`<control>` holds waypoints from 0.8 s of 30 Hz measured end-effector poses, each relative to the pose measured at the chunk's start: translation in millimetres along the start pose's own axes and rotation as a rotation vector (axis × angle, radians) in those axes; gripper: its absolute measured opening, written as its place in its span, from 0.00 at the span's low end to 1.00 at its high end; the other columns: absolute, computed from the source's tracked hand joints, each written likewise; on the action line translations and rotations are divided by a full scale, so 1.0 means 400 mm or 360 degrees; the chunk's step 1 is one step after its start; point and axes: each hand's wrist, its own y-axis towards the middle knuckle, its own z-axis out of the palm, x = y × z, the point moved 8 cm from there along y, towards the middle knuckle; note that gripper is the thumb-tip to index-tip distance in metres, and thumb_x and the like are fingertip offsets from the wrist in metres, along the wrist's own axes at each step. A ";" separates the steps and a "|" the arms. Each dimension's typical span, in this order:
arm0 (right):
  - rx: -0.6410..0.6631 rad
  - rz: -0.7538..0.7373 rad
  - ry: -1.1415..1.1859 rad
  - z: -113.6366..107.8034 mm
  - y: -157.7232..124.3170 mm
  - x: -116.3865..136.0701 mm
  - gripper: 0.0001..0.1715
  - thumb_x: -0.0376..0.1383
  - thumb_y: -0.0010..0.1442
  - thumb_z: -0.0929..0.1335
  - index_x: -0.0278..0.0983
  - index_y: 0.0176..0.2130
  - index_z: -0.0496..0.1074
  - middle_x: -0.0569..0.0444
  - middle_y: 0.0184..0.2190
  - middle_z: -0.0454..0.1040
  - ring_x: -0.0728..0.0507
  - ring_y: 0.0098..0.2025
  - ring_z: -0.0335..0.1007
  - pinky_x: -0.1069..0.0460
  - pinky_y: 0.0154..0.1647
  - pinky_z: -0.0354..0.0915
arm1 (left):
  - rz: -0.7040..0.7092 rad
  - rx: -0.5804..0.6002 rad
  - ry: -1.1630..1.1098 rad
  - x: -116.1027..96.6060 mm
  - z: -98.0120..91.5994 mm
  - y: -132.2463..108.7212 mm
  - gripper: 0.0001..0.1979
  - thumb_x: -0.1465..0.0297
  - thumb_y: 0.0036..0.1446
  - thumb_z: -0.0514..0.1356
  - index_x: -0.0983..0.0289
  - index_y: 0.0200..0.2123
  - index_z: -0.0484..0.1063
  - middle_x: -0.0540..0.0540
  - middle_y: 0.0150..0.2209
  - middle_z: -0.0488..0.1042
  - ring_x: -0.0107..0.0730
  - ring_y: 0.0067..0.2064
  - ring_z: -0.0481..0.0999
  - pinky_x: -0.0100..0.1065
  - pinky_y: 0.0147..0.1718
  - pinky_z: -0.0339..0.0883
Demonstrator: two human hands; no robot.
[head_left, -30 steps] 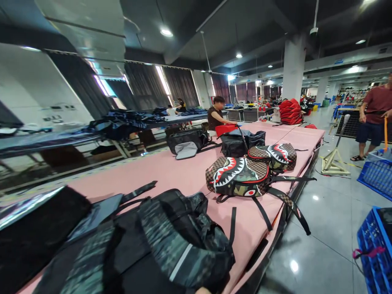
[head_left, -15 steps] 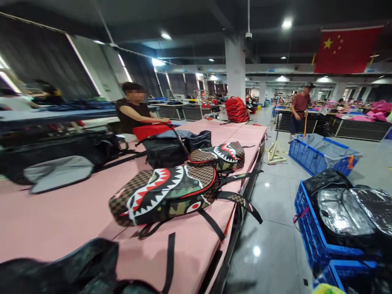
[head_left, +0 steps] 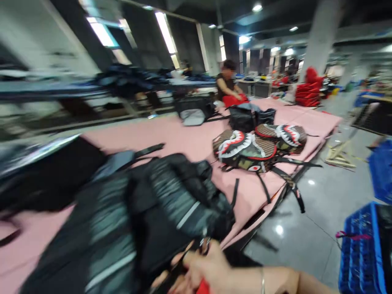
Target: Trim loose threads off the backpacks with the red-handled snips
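Note:
A dark camouflage backpack (head_left: 159,212) lies on the pink table (head_left: 183,139) right in front of me, blurred by motion. At the backpack's near edge my right hand (head_left: 208,265), a thin bracelet on its wrist, is closed around a black strap or zipper pull. Something small and red (head_left: 202,288) shows just under that hand. Fingers that look like my left hand (head_left: 161,281) peek out beneath the backpack, mostly hidden and smeared.
Two shark-mouth backpacks (head_left: 245,149) lie farther along the table, with black bags (head_left: 245,116) behind them. A person (head_left: 227,81) sits at the far side. A blue crate (head_left: 364,245) stands on the shiny floor at right, with a wooden stand (head_left: 338,155) beyond it.
The view swung right, then back left and down. The dark backpack fills the foreground again, and my right hand has come into view at its near edge.

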 end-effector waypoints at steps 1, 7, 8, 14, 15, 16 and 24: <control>-0.0001 -0.0001 0.0057 0.002 -0.005 -0.001 0.25 0.50 0.36 0.75 0.34 0.26 0.68 0.63 0.13 0.61 0.55 0.12 0.53 0.59 0.11 0.54 | -0.0045 -0.0079 -0.0123 0.024 -0.039 -0.019 0.14 0.57 0.55 0.55 0.48 0.45 0.70 0.51 0.48 0.71 0.35 0.45 0.71 0.38 0.39 0.70; 0.0131 0.0082 0.0207 -0.003 -0.013 -0.016 0.25 0.46 0.39 0.75 0.34 0.30 0.65 0.69 0.12 0.53 0.59 0.13 0.40 0.62 0.11 0.42 | -0.0156 0.0012 -0.1663 0.085 -0.070 -0.076 0.09 0.60 0.56 0.57 0.52 0.37 0.75 0.49 0.42 0.75 0.27 0.41 0.73 0.29 0.38 0.70; 0.0149 0.0108 0.0205 -0.004 -0.015 -0.022 0.25 0.46 0.40 0.75 0.35 0.31 0.65 0.69 0.13 0.53 0.59 0.13 0.39 0.62 0.11 0.42 | -0.0163 0.0052 -0.1777 0.082 -0.062 -0.077 0.08 0.62 0.57 0.56 0.52 0.37 0.75 0.49 0.42 0.76 0.26 0.40 0.74 0.28 0.38 0.70; 0.0144 0.0060 0.0127 -0.001 -0.020 -0.019 0.25 0.46 0.41 0.75 0.35 0.32 0.64 0.69 0.13 0.52 0.59 0.13 0.38 0.60 0.11 0.39 | -0.0178 0.0027 -0.1955 0.073 -0.055 -0.076 0.06 0.68 0.55 0.59 0.52 0.35 0.75 0.45 0.40 0.76 0.23 0.37 0.74 0.25 0.38 0.69; 0.0133 0.0050 0.0129 0.001 -0.020 -0.015 0.25 0.46 0.40 0.75 0.35 0.31 0.64 0.69 0.13 0.51 0.59 0.13 0.38 0.60 0.11 0.39 | -0.0185 -0.0008 -0.1974 0.073 -0.059 -0.077 0.06 0.69 0.55 0.59 0.53 0.34 0.75 0.45 0.39 0.76 0.23 0.38 0.74 0.25 0.38 0.69; 0.0121 0.0044 0.0129 0.002 -0.021 -0.012 0.25 0.46 0.40 0.75 0.36 0.31 0.64 0.69 0.12 0.50 0.58 0.13 0.38 0.60 0.12 0.39 | -0.0203 -0.0050 -0.1998 0.074 -0.063 -0.077 0.06 0.70 0.55 0.59 0.54 0.33 0.75 0.45 0.39 0.76 0.23 0.38 0.74 0.25 0.39 0.69; 0.0084 0.0104 0.0127 0.009 -0.034 -0.018 0.26 0.45 0.38 0.76 0.36 0.31 0.64 0.69 0.12 0.51 0.57 0.13 0.43 0.60 0.12 0.44 | -0.0325 -0.0378 -0.2170 0.065 -0.080 -0.099 0.15 0.78 0.60 0.49 0.61 0.33 0.74 0.51 0.38 0.76 0.25 0.39 0.74 0.27 0.39 0.68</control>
